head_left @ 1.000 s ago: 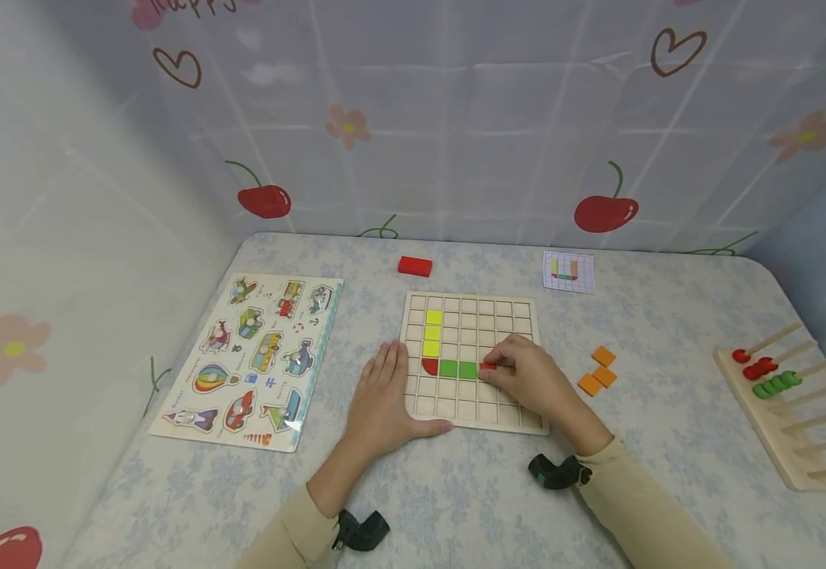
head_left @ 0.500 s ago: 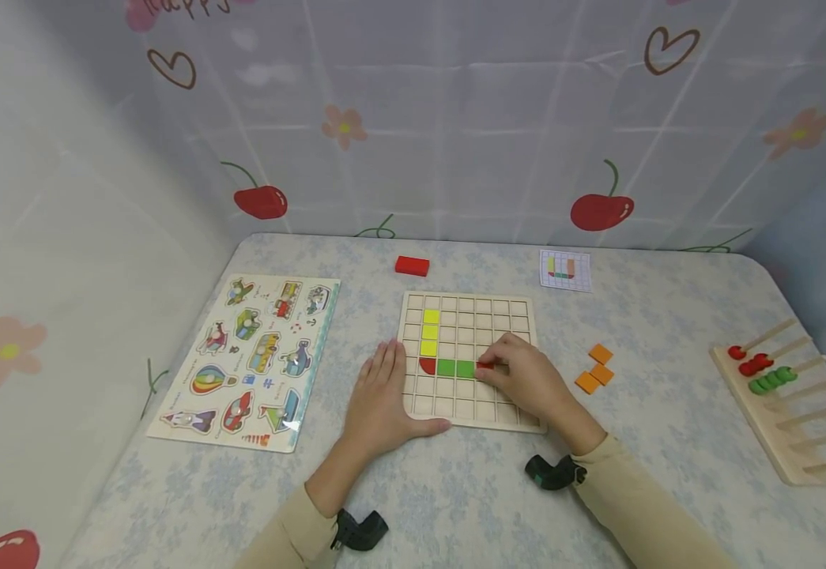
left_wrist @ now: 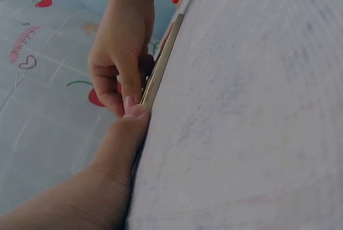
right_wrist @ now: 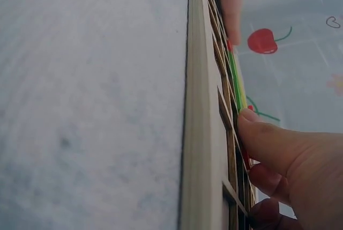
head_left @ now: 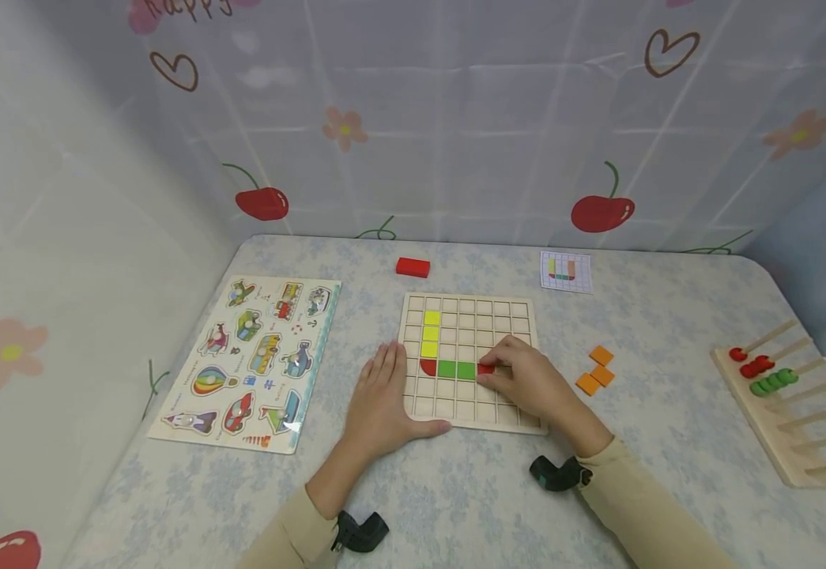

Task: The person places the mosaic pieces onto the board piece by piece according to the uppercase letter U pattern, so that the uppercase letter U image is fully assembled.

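Note:
A wooden grid board (head_left: 467,409) lies at the middle of the table. My left hand (head_left: 377,405) rests against its left edge, fingers straight, thumb along the front edge. On the board, yellow square tiles (head_left: 430,333) form a column, with a red rounded tile (head_left: 428,367) below it. Two green square tiles (head_left: 457,370) continue that row rightward. At the row's right end my right hand (head_left: 529,381) pinches another red tile (head_left: 484,369) between thumb and fingers, partly covering it. The right wrist view shows the thumb (right_wrist: 268,136) low over the grid beside the green tiles.
Orange square tiles (head_left: 601,374) lie right of the board. A red block (head_left: 413,268) and a pattern card (head_left: 566,273) lie behind it. A picture puzzle board (head_left: 249,363) sits at left, and a wooden bead counting frame (head_left: 775,419) at right.
The right fingers have shifted slightly, and more of the red tile at the row's end shows now. The left hand stays at the board's edge.

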{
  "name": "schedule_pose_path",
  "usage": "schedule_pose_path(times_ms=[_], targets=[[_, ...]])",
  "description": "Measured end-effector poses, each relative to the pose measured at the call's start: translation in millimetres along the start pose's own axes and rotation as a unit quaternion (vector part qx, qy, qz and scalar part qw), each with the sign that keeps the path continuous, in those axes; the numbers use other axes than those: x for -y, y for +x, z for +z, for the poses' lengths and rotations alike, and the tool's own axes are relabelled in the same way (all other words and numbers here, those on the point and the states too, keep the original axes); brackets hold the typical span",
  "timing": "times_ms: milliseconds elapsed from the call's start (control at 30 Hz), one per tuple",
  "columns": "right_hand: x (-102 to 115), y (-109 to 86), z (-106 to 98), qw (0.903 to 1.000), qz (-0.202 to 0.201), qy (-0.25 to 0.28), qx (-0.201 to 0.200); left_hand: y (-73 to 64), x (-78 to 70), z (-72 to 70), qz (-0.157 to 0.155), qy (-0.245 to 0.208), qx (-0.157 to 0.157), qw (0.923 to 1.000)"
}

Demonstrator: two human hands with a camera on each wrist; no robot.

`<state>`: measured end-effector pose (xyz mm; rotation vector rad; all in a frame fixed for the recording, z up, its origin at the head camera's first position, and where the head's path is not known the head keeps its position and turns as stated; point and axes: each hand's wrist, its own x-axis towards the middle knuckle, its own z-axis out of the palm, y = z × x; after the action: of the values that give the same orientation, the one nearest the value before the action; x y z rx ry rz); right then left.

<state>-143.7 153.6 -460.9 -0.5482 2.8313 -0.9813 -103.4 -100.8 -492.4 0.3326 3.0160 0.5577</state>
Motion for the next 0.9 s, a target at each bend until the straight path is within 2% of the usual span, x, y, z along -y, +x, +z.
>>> schedule_pose_path(times_ms=[200, 500, 667, 900], targets=[[0, 0.6, 0, 0.9999, 0.014, 0.004, 0.004, 0.7, 0.4, 2.0, 0.003, -0.001, -0.002, 1.0000], [-4, -3.0, -4, 0.9996, 0.014, 0.024, 0.003, -0.2, 0.1, 1.6, 0.000, 0.003, 0.002, 1.0000], [-14, -8.4, -18, 0.9993, 0.011, 0.032, -0.017, -0.3, -0.3, 0.4, -0.004, -0.001, 0.005, 1.0000], [-41, -21.0, -41, 0.9975, 0.028, 0.009, -0.064, -0.4, 0.5, 0.2, -0.002, -0.005, 0.005, 1.0000]])
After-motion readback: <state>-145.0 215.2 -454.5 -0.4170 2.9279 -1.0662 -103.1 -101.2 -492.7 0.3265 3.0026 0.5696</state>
